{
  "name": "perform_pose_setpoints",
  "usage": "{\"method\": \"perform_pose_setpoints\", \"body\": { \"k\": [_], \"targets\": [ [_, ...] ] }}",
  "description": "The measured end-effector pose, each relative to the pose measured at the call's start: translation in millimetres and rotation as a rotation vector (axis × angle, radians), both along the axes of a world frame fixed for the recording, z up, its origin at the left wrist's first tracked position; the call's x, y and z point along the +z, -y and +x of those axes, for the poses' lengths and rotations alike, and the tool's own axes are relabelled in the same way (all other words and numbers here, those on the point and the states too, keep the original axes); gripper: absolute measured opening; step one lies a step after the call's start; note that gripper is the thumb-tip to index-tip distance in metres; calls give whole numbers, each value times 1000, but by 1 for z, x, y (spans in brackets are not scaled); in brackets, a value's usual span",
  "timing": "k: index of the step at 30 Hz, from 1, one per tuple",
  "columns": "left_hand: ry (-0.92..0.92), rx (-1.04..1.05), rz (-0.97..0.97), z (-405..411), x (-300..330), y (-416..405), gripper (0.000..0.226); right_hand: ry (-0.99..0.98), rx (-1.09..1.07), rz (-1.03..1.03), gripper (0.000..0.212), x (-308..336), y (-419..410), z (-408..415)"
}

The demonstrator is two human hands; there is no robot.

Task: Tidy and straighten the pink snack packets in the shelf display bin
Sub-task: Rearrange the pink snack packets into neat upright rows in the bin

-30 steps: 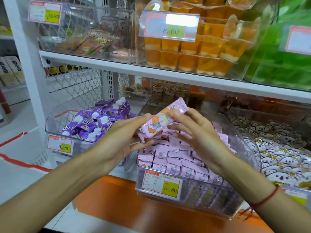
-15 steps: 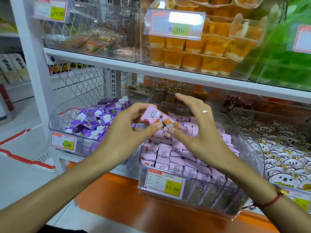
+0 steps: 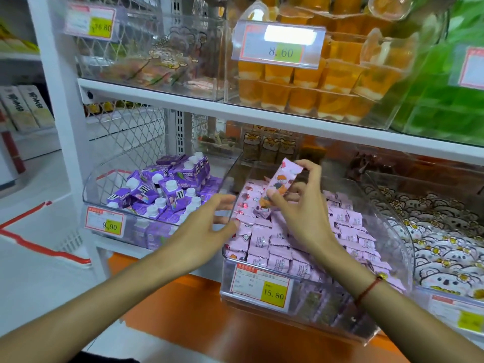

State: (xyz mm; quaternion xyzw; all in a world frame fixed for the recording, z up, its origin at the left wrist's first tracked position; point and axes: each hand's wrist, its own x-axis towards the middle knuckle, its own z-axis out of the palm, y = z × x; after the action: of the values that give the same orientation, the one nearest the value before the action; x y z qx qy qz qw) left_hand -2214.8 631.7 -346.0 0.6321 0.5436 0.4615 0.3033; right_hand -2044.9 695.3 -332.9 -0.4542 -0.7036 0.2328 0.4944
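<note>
Left hand (image 3: pixel 207 226) released glossy oblong packet (image 3: pixel 277 189)

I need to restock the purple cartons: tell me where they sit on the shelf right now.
In the head view the purple cartons fill the clear bin on the lower shelf, left of the pink packet bin, behind the 9.90 price tag.

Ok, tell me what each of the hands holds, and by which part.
The right hand pinches one pink snack packet by its two ends, top and bottom. The left hand holds nothing, fingers spread.
</note>
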Motion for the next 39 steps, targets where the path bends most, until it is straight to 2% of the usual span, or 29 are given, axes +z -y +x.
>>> {"method": "perform_pose_setpoints", "body": {
  "k": [3, 7, 10, 13, 17, 19, 21, 23, 26, 28, 31, 33, 39],
  "targets": [
    [-3, -22, -12, 0, -1, 2, 37, 162, -33, 38, 45, -6, -3, -6],
    [-56, -6, -24, -2, 1, -2, 37, 267, 49, -38, 36, 5, -11, 7],
    [-89, -5, -26, -4, 1, -3, 37, 534, 109, -35, 25, 0, -11, 22],
    [-118, 0, -10, -8, 1, -5, 37, 807, 156, -30, 33, -10, -14, 26],
    [-341, 78, 157, -10, 1, -5, 40, 949, 166, -123, 42, -10, -17, 25],
    [-492, 55, 302, -7, 7, -6, 36, 967, 163, -132, 42, -11, -16, 26],
    [-624, -20, 386, -3, 16, -11, 29, 872, 166, -111, 42, -10, -11, 28],
    [-778, -94, 391, 1, 25, -22, 25, 729, 134, -47, 39, -8, -3, 32],
    [-984, -217, 280, 7, 38, -43, 25, 695, 80, 118, 27, -3, 9, 42],
    [-1050, -321, 184, 11, 46, -57, 23, 721, 159, 115, 27, -2, 18, 45],
    [-1102, -421, 47, 19, 55, -72, 24, 845, 329, -22, 47, -6, 27, 50],
    [-1107, -423, 10, 23, 58, -79, 24, 887, 351, -67, 58, -8, 29, 52],
    [-1197, -254, 174, 24, 48, -80, 18, 956, 342, -42, 57, -8, 26, 54]
  ]
}}
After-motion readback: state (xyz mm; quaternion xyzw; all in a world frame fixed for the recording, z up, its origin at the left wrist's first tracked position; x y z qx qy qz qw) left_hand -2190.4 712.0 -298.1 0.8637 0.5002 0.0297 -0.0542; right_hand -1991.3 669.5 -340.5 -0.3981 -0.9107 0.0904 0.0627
